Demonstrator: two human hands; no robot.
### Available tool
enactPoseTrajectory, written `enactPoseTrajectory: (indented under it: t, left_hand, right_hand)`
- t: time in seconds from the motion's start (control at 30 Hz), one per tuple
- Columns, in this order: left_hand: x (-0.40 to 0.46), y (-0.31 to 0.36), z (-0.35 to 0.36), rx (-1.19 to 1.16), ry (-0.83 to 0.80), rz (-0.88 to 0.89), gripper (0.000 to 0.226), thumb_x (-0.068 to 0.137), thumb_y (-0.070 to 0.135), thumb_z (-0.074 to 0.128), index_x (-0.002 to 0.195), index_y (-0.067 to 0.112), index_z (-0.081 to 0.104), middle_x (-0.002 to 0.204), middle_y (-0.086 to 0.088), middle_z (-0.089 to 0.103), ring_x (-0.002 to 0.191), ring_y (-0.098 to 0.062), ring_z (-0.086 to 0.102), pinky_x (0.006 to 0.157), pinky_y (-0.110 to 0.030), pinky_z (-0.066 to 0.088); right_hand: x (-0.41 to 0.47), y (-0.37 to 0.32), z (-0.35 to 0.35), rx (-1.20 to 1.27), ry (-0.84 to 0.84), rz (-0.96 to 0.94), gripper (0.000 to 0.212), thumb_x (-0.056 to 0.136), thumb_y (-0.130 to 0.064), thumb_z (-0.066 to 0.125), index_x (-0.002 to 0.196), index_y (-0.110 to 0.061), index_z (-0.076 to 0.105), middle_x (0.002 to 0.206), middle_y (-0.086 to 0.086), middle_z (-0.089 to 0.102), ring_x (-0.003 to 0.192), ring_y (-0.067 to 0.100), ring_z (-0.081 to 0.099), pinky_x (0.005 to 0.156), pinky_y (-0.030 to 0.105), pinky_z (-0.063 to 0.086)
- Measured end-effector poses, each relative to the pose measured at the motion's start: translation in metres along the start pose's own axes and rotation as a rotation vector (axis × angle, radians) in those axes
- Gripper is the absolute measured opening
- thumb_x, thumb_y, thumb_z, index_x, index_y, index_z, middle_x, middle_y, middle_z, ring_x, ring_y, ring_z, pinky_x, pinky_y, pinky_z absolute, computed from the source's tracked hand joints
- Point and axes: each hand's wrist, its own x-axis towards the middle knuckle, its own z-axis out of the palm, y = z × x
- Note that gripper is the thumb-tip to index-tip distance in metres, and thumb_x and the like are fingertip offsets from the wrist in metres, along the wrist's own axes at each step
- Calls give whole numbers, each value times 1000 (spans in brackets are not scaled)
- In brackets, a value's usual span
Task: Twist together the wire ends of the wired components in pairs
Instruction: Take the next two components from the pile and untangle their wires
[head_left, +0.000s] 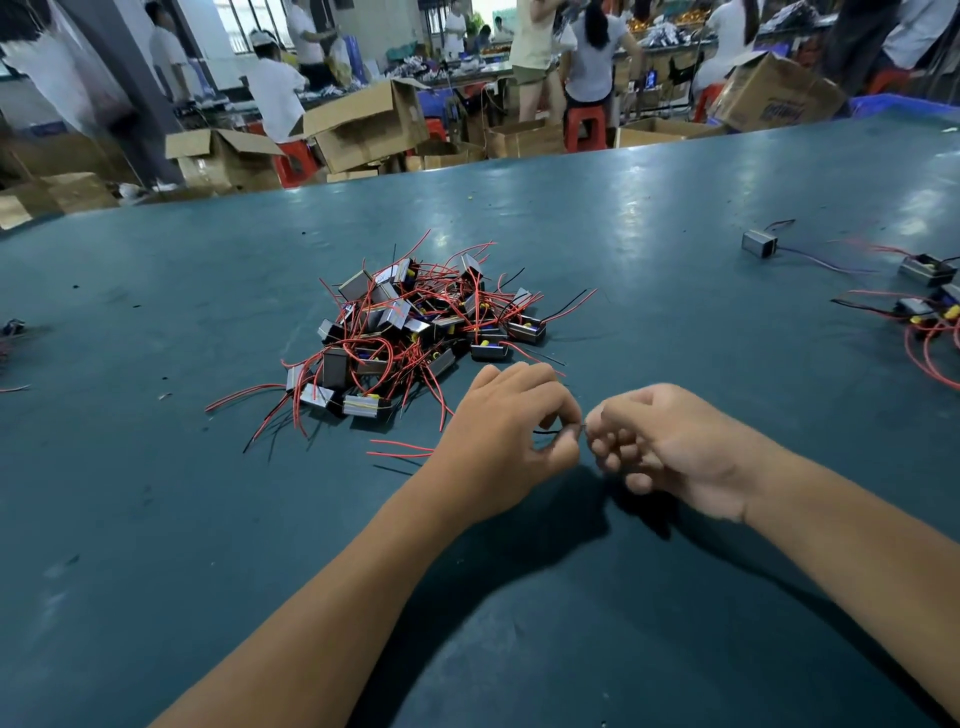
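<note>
We pinch a black wire between our left hand and right hand, both grips clamped on it, near the pile of parts on the bench.

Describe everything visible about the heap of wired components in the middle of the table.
The heap of small box-shaped components with red and black wires lies on the dark teal tabletop, just beyond the two hands. The boxes look like grey metal casings, some with yellow parts showing, tumbled at all angles and stacked on one another. Thin red wires, and fewer black ones, loop through the heap and trail outward onto the table on every side. Neither hand rests on the heap.
</note>
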Motion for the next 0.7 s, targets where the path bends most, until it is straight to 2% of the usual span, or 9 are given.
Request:
enactPoseTrajectory:
  t: [0.07,0.13,0.2,0.23,0.3,0.4,0.5,0.6,0.7]
  left_hand:
    - [0,-1,-2,-104,-41,-75,7,83,22,61,80,16,65,80,7,54,77,-8,45,75,-30,29]
    - [0,-2,-2,-200,-77,-133,8,84,22,59,79,18,64,81,4,58,77,-9,49,80,-34,34]
    - [-1,-1,-4,-267,-88,-164,8,84,21,58,78,20,62,81,3,59,76,-10,52,86,-35,34]
    - [-1,0,-4,-289,-94,-173,8,84,21,57,77,22,60,80,3,59,76,-10,52,87,-35,33]
    - [-1,2,-5,-321,-109,-187,11,84,20,56,75,25,56,78,6,57,74,-8,51,89,-34,33]
    - [-1,2,-6,-349,-120,-202,18,84,18,58,72,29,52,73,11,52,72,-6,48,90,-33,33]
    - [-2,2,-6,-361,-122,-202,22,86,13,62,73,28,54,71,14,51,70,-4,48,87,-32,33]
    - [-1,2,-6,-371,-126,-195,23,87,8,65,74,25,57,70,13,50,68,-4,47,79,-32,32]
    - [-1,3,-7,-357,-111,-180,13,85,12,64,76,21,61,73,11,52,70,-5,48,82,-31,31]
  right_hand:
    - [0,3,-8,-412,128,-347,20,86,-9,62,67,-16,63,63,-3,62,51,7,52,49,19,40]
    - [-1,2,-15,-862,269,-791,10,84,-11,67,77,-19,65,69,-9,62,61,0,52,60,9,38]
    - [-2,3,-19,-1063,227,-1023,2,83,-14,65,84,-14,66,76,-8,61,67,2,51,64,10,38]
    - [-2,3,-19,-1118,208,-1089,5,83,-15,63,85,-12,67,78,-6,62,69,8,54,64,17,44]
    - [-2,2,-17,-1185,184,-1152,11,86,-16,60,84,-9,68,77,-1,63,70,21,60,61,32,51]
    - [-2,1,-14,-1234,199,-1213,13,86,-14,58,79,-8,67,73,2,62,65,25,59,53,37,51]
    - [-2,0,-12,-1238,215,-1230,12,84,-14,57,78,-10,67,71,0,59,62,23,56,49,35,48]
    - [-2,0,-11,-1216,190,-1198,9,82,-14,58,77,-11,65,69,-2,56,61,19,52,52,29,44]
    - [-3,3,-7,-1016,178,-1016,4,75,-10,64,73,-13,64,65,-6,56,58,4,44,58,15,35]
